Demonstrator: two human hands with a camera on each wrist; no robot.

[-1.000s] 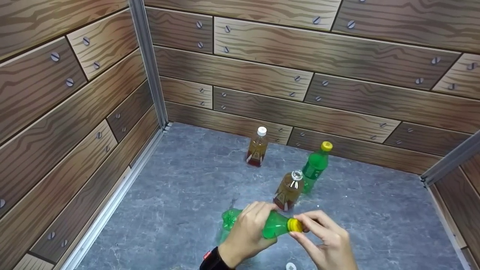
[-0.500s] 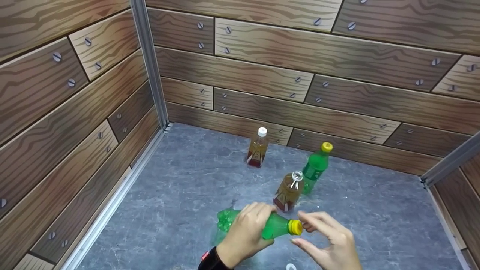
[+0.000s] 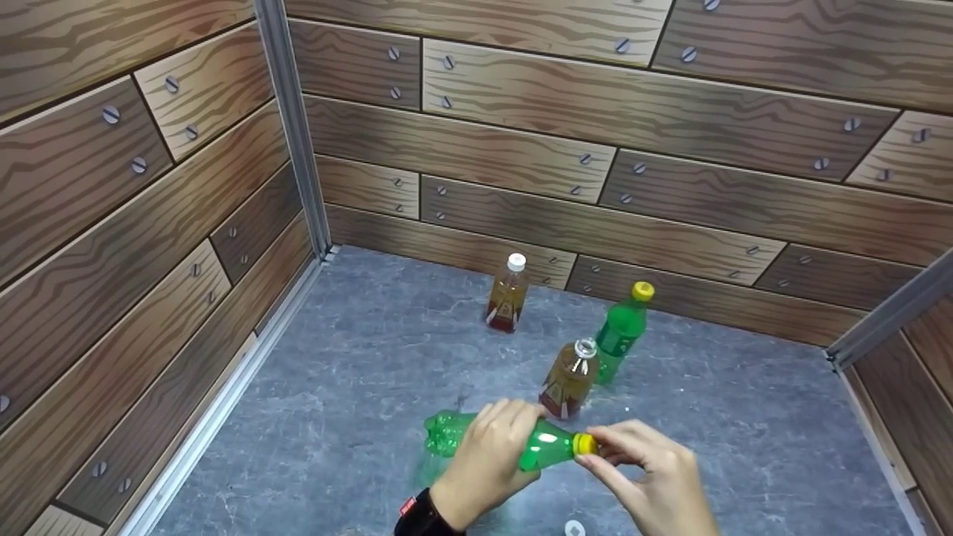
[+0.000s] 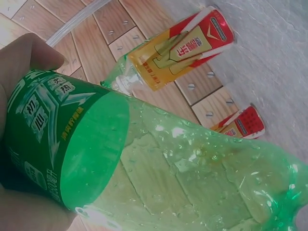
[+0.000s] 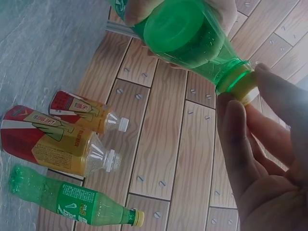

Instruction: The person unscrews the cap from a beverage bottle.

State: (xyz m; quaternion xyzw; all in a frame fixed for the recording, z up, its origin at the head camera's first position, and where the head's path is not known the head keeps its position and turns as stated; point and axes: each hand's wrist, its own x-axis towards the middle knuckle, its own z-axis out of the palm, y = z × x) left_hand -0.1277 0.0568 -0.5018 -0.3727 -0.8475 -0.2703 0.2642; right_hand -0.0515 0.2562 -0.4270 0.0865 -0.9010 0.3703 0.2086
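My left hand (image 3: 488, 458) grips a green plastic bottle (image 4: 192, 168) round its labelled middle and holds it tilted nearly on its side, neck to the right. The bottle looks empty in the left wrist view. My right hand (image 3: 648, 465) pinches the yellow cap (image 3: 585, 444) on its neck between thumb and fingers. Just beyond the hands an uncapped bottle of amber drink (image 3: 569, 380) stands upright. A second green bottle (image 3: 622, 327) with a yellow cap stands close behind it.
Farther back stands another amber bottle (image 3: 508, 298) with a white cap. A loose white cap (image 3: 574, 528) lies on the grey marbled floor (image 3: 357, 357) near the front edge. Wood-patterned walls (image 3: 521, 97) enclose the back and sides.
Half a second ago the right fingers were spread off the yellow cap; now they pinch it again, as they did a second ago. The held bottle has shifted slightly left.
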